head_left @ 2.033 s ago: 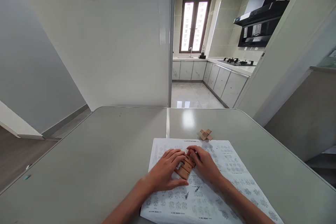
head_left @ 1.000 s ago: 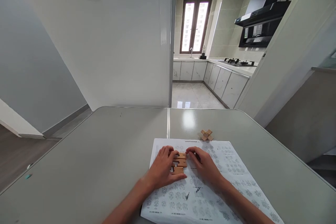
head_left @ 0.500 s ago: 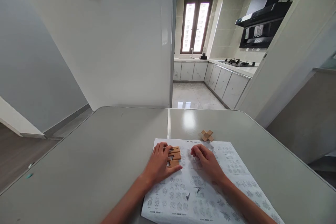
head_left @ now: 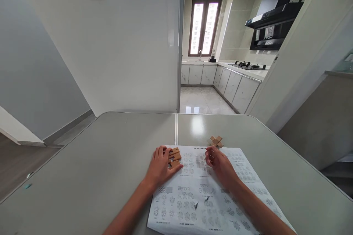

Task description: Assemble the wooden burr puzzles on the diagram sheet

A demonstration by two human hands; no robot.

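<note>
My left hand is closed around several flat notched wooden puzzle pieces at the upper left of a printed sheet. Its thumb lies along their near side; the fingers cover their left ends and far side. Over the upper middle of the same sheet is my right hand, its fingers loosely bent and a little apart, with nothing visible in them. Just beyond it, at the sheet's far edge, sits an interlocked wooden puzzle of crossed sticks.
The sheet carries rows of puzzle drawings and lies on a grey table with a pale seam down its middle. A small teal scrap is at the table's left edge. Beyond the table stand a white wall and a kitchen with a gas hob.
The left hand has slid left and slightly away from me with the wooden pieces, uncovering more print. The right hand has shifted a little right, its fingers loosening.
</note>
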